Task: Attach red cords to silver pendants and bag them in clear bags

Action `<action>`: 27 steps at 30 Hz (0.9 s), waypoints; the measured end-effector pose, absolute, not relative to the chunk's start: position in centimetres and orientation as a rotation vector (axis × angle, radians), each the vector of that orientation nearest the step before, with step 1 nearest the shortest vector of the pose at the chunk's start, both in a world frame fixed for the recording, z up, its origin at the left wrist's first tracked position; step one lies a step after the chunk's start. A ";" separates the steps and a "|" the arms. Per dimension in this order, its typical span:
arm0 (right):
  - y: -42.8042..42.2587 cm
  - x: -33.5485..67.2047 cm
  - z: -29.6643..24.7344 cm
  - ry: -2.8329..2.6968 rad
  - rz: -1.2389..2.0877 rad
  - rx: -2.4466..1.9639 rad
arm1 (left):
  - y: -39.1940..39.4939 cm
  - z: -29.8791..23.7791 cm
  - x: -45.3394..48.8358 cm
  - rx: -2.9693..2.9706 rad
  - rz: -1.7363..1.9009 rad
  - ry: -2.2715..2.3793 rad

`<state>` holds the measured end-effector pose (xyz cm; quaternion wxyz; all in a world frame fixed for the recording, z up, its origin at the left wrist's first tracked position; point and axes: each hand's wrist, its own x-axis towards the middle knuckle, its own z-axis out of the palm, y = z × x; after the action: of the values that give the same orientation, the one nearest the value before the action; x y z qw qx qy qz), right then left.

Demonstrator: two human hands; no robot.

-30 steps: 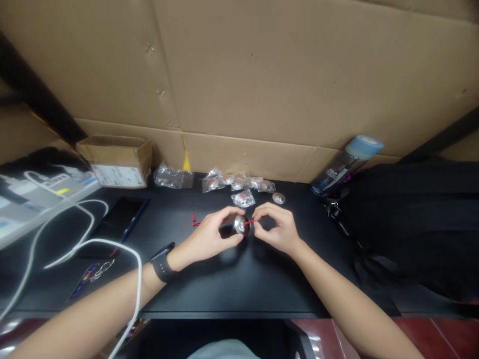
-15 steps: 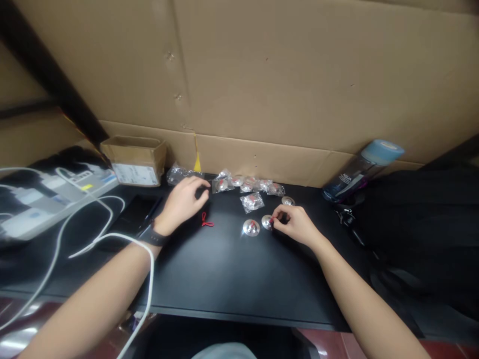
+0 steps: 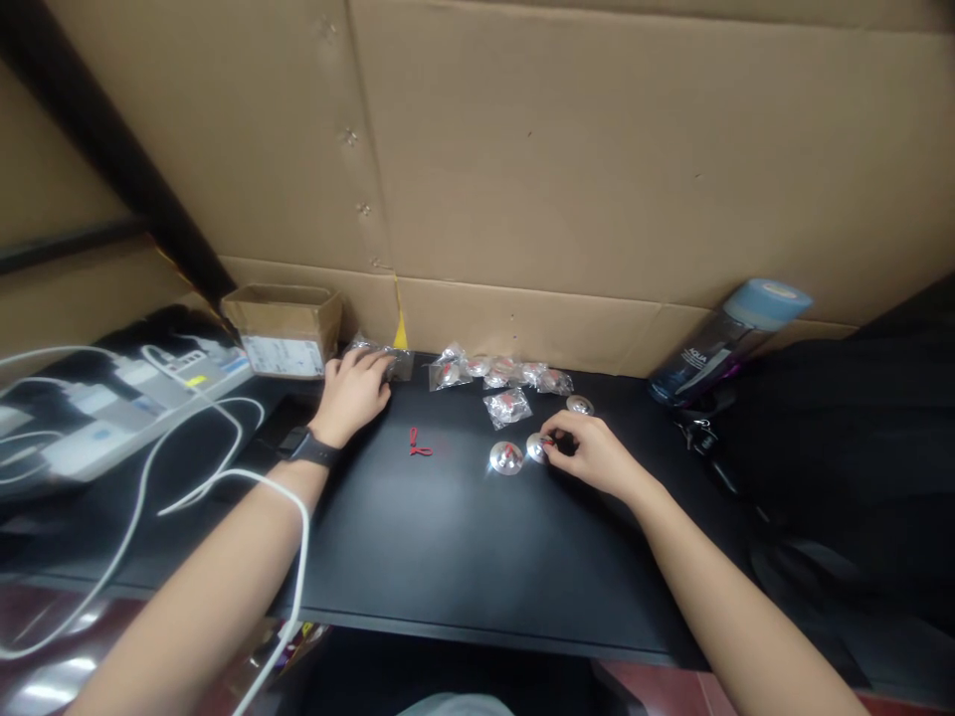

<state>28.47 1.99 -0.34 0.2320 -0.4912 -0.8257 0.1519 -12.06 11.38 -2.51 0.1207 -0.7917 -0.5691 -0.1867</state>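
Note:
My right hand (image 3: pixel 583 445) pinches the red loop of a small silver finger cymbal (image 3: pixel 537 447), which rests on the black table. Beside it on the left lies a second finger cymbal (image 3: pixel 505 457) with a red loop. Another metal disc (image 3: pixel 580 405) sits just behind my right hand. My left hand (image 3: pixel 353 396) reaches over clear plastic bags (image 3: pixel 401 364) at the back left, fingers spread and bent down onto them; the fingertips are partly hidden. A red looped cord (image 3: pixel 418 447) lies between my hands. Behind it are several bagged cymbals (image 3: pixel 498 373), with one bag (image 3: pixel 508 406) nearer me.
An open cardboard box (image 3: pixel 284 343) stands at the back left, beside a white power strip (image 3: pixel 111 423) with trailing cables. One white cable (image 3: pixel 302 557) crosses my left forearm. A blue-capped bottle (image 3: pixel 720 343) and a black bag (image 3: pixel 843 477) are on the right.
My left hand has moved back and left, from above the table onto the clear plastic bags. My right hand stays at the same cymbal. The view has shifted slightly.

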 end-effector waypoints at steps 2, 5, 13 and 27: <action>2.0 28.4 -0.3 -2.273 0.420 -1.344 | 11.5 -2.7 -12.1 -2.321 -0.517 -1.683; 2.0 28.4 -0.3 -2.280 0.422 -1.340 | 11.8 -3.0 -12.2 -2.328 -0.477 -1.724; 2.0 28.5 -0.3 -2.290 0.432 -1.318 | 12.0 -2.5 -12.1 -2.384 -0.564 -1.812; 1.8 28.3 0.0 -2.292 0.466 -1.320 | 9.2 -1.1 -9.6 -2.487 -0.412 -1.644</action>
<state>28.32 1.85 0.04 0.2261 -0.4787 -0.8313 0.1692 -9.56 9.16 -1.12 0.0659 -0.8246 -0.5450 -0.1366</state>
